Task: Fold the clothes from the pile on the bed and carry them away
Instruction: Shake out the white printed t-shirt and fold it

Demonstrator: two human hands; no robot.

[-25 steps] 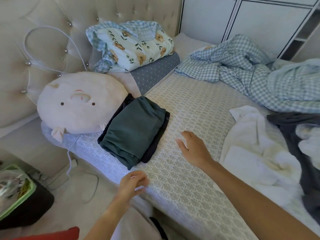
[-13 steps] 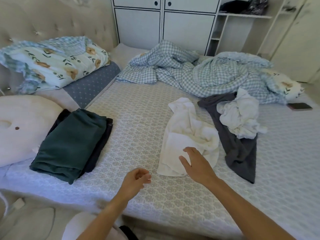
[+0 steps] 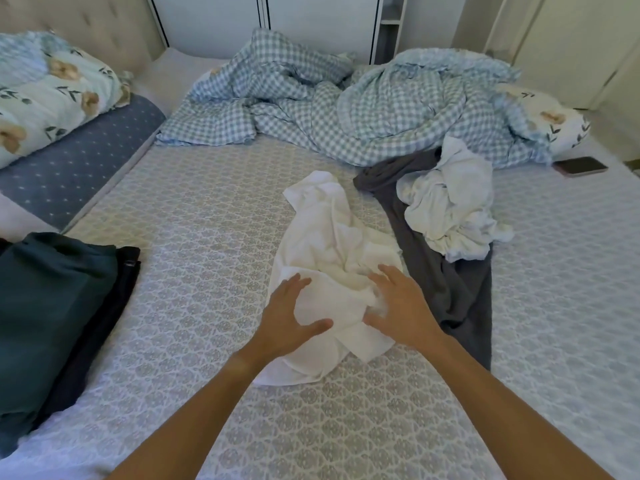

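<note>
No grip is taken yet: the left hand (image 3: 289, 322) and right hand (image 3: 403, 315) are laid with fingers spread on the near end of the crumpled white garment (image 3: 330, 251), seemingly to gather it for folding (soft, creased cotton, by appearance). It lies mid-bed, touching the grey garment (image 3: 446, 278); folded dark clothes (image 3: 52, 313) are stacked well left.

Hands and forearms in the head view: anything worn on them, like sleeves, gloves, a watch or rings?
Both forearms are bare as far up as the frame shows, with no sleeve edge in view. The left hand and right hand wear no gloves. No watch, wristband or ring is visible on either.
</note>
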